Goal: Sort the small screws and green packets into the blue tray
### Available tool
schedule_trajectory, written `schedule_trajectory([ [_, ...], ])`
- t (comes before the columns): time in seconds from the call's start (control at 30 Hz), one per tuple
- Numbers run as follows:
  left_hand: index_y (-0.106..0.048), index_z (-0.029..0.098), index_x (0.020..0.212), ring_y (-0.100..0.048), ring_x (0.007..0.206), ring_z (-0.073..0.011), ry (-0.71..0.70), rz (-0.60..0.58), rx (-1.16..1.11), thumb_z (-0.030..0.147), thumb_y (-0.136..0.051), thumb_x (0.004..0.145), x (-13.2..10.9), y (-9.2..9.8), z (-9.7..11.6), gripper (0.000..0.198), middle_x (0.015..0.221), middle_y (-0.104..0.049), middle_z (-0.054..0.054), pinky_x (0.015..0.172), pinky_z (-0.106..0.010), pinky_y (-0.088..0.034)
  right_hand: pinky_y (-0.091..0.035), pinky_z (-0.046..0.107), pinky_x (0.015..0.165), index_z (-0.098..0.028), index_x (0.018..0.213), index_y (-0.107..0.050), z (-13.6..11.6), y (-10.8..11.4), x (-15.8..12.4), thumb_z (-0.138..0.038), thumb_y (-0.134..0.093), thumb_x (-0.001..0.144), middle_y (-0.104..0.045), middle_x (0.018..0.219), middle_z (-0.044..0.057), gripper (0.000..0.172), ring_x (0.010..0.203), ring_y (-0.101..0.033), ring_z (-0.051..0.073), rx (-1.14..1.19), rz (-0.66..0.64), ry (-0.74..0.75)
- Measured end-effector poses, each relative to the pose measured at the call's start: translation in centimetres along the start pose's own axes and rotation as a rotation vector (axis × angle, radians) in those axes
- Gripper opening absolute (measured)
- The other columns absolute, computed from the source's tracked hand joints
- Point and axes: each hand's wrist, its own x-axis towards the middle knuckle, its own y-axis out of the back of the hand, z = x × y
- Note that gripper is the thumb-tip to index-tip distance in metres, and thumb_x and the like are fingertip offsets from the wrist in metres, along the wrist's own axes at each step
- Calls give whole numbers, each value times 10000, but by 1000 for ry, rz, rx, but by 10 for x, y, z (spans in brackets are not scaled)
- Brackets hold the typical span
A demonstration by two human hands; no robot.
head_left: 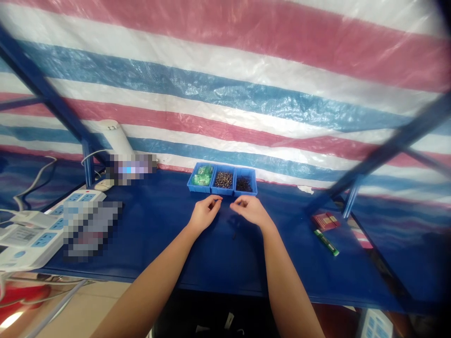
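Both my hands hover over a blue table, just in front of three small blue bins. My left hand is closed in a pinch on a tiny orange-tipped part. My right hand is curled with fingertips together; what it holds is too small to make out. The left bin holds green packets, the middle bin holds small brownish parts, and the right bin holds dark parts. A small dark piece lies on the table below my hands.
White power strips with cables sit at the left edge. A red packet and a green stick-shaped item lie at the right. A striped tarp hangs behind, crossed by blue frame bars.
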Motion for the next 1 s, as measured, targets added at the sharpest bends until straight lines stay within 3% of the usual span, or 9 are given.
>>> schedule_trajectory([
  [0.07, -688, 204, 1016, -564, 570, -121, 0, -1, -5, 405, -507, 922, 0, 0, -1, 287, 628, -600, 21, 595, -218, -468, -412, 246, 471, -219, 738, -677, -4, 4, -9, -484, -781, 635, -680, 602, -9, 303, 521, -620, 164, -126, -311, -79],
  [0.1, -686, 203, 1016, -563, 570, -122, 0, -2, -9, 406, -504, 923, 0, 0, -1, 287, 624, -595, 22, 598, -219, -472, -409, 247, 453, -218, 724, -653, -6, 5, -13, -470, -805, 599, -677, 576, -11, 320, 492, -621, 170, -180, -400, -131],
  [0.23, -679, 205, 1027, -559, 575, -124, -5, -6, -18, 407, -495, 926, -1, 0, -1, 291, 630, -591, 21, 603, -223, -478, -425, 247, 451, -221, 695, -556, -12, -1, -19, -427, -808, 589, -671, 533, -11, 343, 468, -641, 184, -276, -513, -244],
  [0.63, -679, 214, 1019, -539, 581, -115, 8, -18, 22, 394, -510, 927, 0, 1, 1, 263, 635, -570, 30, 606, -227, -440, -375, 224, 475, -240, 801, -580, -13, -10, -18, -198, -711, 608, -659, 616, -45, 237, 508, -624, 147, -304, -494, -153],
  [0.83, -682, 209, 1022, -542, 587, -120, 8, -27, 27, 393, -504, 926, 0, 1, 0, 273, 641, -578, 23, 608, -229, -443, -335, 228, 526, -218, 689, -538, -13, -11, -15, -147, -637, 608, -642, 705, -31, 146, 630, -569, 137, -364, -229, 47],
  [1.0, -686, 212, 1065, -531, 586, -113, -15, -90, 7, 379, -522, 914, -1, 3, 4, 279, 660, -590, 22, 603, -222, -441, -399, 240, 598, -222, 724, -502, -9, -17, -7, -188, -569, 695, -598, 684, -44, 80, 631, -543, 130, -153, -36, 134],
])
